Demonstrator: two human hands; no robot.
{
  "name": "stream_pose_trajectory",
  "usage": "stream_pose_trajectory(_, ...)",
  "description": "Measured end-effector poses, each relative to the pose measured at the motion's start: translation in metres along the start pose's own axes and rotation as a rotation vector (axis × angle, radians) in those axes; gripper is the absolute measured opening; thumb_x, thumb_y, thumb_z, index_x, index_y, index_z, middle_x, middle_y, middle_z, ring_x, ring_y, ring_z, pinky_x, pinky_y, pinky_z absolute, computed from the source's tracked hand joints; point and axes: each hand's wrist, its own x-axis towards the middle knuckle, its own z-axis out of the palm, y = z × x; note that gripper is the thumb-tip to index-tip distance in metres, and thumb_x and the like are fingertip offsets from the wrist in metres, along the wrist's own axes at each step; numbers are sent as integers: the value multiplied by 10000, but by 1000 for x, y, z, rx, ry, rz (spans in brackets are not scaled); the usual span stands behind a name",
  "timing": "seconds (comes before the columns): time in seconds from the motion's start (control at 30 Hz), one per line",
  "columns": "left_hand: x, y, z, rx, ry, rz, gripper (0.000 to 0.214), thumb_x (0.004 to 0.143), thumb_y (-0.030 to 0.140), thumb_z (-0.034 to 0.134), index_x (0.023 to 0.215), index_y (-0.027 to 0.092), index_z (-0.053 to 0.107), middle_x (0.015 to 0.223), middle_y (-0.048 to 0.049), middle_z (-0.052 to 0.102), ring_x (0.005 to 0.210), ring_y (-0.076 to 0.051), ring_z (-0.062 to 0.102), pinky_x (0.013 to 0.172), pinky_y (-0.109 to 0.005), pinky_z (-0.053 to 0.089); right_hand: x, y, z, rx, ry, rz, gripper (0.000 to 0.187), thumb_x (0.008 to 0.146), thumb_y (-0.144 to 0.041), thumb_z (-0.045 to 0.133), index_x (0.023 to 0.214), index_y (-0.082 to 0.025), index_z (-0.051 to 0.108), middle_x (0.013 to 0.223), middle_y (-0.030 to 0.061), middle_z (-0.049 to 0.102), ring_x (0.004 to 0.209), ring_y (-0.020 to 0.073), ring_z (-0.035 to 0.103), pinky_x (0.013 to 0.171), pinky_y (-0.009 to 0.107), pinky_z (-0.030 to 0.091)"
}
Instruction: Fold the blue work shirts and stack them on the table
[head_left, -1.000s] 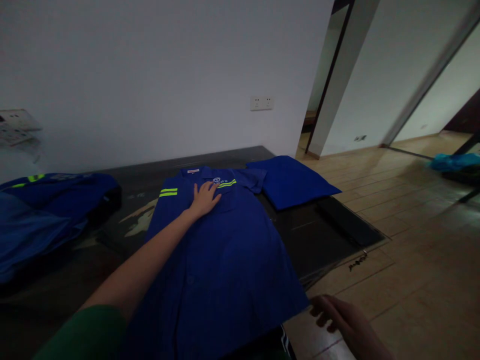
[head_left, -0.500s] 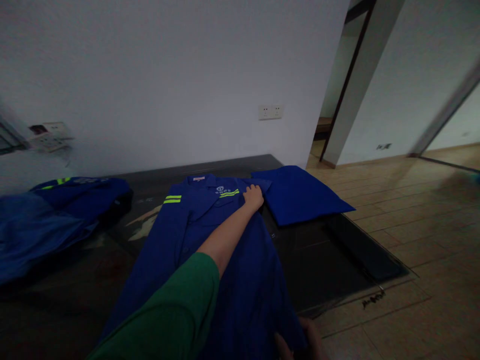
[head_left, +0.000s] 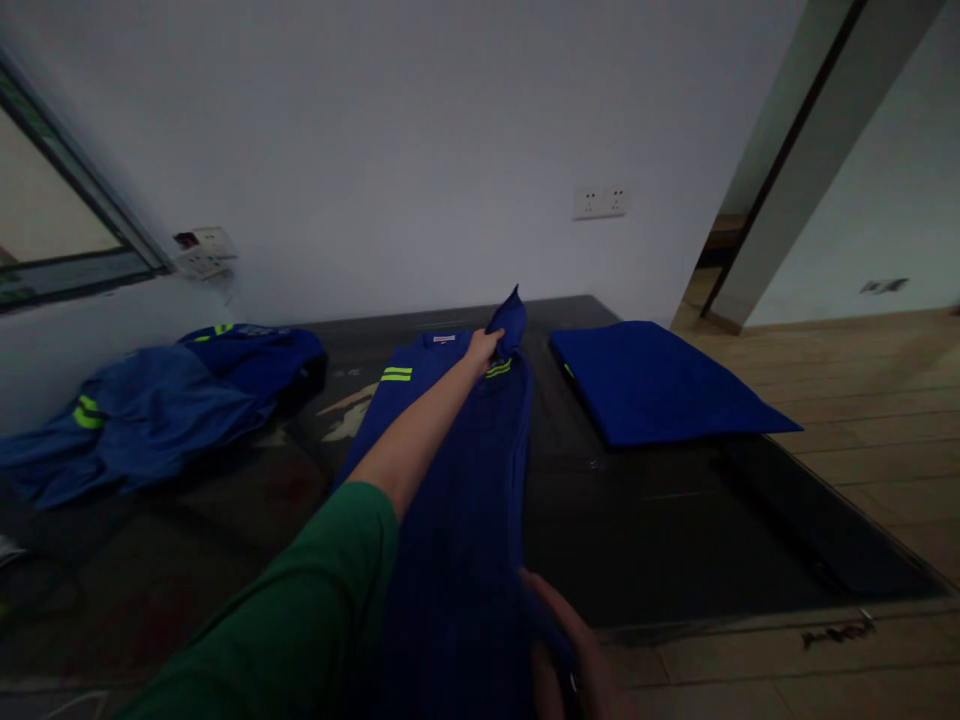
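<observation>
A dark blue work jacket (head_left: 457,480) with yellow-green stripes lies lengthwise in front of me, its collar toward the wall. My left hand (head_left: 484,348), at the end of a green sleeve, grips the jacket near the right shoulder. A pointed flap of cloth stands up beyond its fingers. The jacket's right side is turned inward over the front, hiding the chest logo. Low in the picture, my right hand (head_left: 566,650) pinches the jacket's lower right edge; its fingers are dark and partly cut off by the frame.
Right of the jacket lies a folded blue garment (head_left: 667,385) on the dark table (head_left: 645,540). Crumpled blue clothes (head_left: 172,400) are heaped at the left. Behind the table rises a white wall with a socket (head_left: 600,202); tiled floor (head_left: 847,395) lies to the right.
Both hands have drawn the jacket's right edge inward to the left, and the chest logo is now covered. The view has turned left, showing more of the window and the clothes heap.
</observation>
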Motion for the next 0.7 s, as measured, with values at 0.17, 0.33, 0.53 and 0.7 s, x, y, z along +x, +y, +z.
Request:
stream_pose_trajectory(0.17, -4, -21, -94, -109, 94, -58, 325, 851, 191, 577, 1169, 129, 596, 971, -92, 727, 810, -159, 690, 760, -295, 554, 11, -11, 18, -29, -157, -406, 644, 843, -79, 408, 1451, -290, 378, 1264, 35, 635, 1096, 199, 630, 866, 345, 569)
stream_pose_trajectory(0.33, -27, -70, -152, -26, 176, -176, 241, 734, 135, 669, 970, 102, 638, 845, -121, 720, 787, -201, 684, 764, -353, 547, 16, -18, 29, -173, -284, -520, 519, 810, -86, 503, 1295, -256, 572, 1161, 51, 690, 916, 206, 655, 748, 336, 595)
stream_pose_trajectory(0.53, -29, -91, -165, 81, 210, -140, 284, 677, 67, 678, 953, 116, 637, 940, -113, 719, 872, -210, 680, 815, -344, 538, 16, -29, 36, -255, -164, -594, 421, 787, -50, 482, 1120, -217, 678, 914, 73, 686, 779, 184, 614, 621, 281, 561)
stream_pose_trajectory(0.7, -15, -82, -169, 154, 234, -29, 405, 756, 82, 626, 1157, 129, 583, 1193, -106, 652, 1069, -180, 625, 933, -284, 484, 14, -49, 21, -230, -100, -571, 514, 832, -18, 440, 1278, -223, 594, 859, 73, 603, 727, 153, 544, 601, 255, 497)
